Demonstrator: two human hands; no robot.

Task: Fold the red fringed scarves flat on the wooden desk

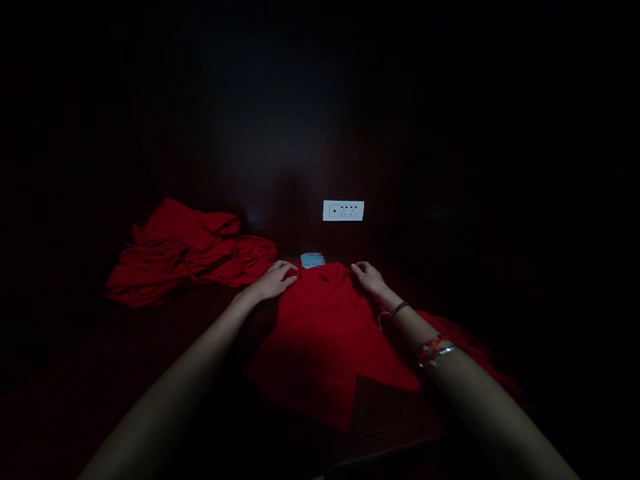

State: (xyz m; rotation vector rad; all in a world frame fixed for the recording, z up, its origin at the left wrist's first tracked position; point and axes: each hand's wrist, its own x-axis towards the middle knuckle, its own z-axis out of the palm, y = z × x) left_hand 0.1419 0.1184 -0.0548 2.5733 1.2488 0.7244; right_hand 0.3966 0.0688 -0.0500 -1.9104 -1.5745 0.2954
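Red, flat-spread cloth (320, 333) lies on a dark, wood-grained table (400, 413) between a person's bare left hand (277, 279) and right hand (369, 277) — fingers resting at its far corners, though in such dimness one cannot tell whether either pinches the fabric. Light, even outward pressure from both sides would likely best smooth the far-edge creases — clear of the rumpled red fabric heap (175, 247) at left.

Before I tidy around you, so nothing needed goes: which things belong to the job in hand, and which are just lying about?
Likely the job:
spread red cloth, at left hand and right hand
perhaps red heap, red fabric at right

Apparently not:
pale card beyond the cloth
wall socket
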